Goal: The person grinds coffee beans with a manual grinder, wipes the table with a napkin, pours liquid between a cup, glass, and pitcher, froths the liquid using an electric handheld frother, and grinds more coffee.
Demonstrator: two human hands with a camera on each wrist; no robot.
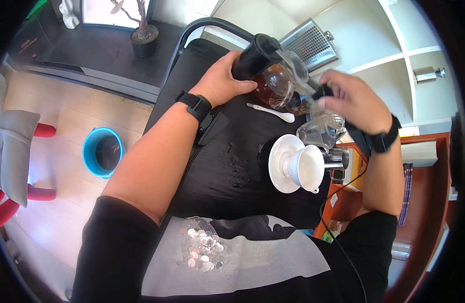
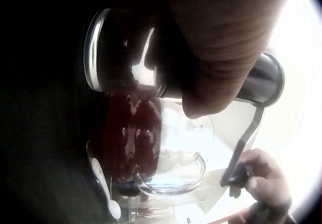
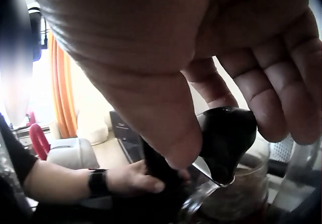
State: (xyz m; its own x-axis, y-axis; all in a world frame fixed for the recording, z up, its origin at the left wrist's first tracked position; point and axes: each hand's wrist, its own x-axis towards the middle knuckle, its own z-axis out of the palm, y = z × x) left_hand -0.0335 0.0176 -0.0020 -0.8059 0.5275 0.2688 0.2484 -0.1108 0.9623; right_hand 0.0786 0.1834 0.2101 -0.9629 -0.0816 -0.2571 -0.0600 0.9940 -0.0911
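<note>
My left hand (image 1: 225, 81) grips the black body of a hand grinder (image 1: 252, 58), its fingers wrapped round it; a clear chamber shows below the hand in the left wrist view. The thumb and fingers of my right hand (image 1: 361, 101) hold the black knob (image 3: 226, 141) of the crank (image 2: 244, 143). Beside the grinder stands a glass pot (image 1: 273, 83) with reddish-brown liquid. A white spoon (image 1: 275, 112) lies near it on the black table (image 1: 217, 151).
A white dripper (image 1: 308, 169) on a white saucer (image 1: 278, 164), a glass jug (image 1: 316, 132) and a metal cup (image 1: 338, 158) stand at the right. Behind is a metal grate (image 1: 308, 45). A blue bucket (image 1: 103, 169) is on the floor, left of the table.
</note>
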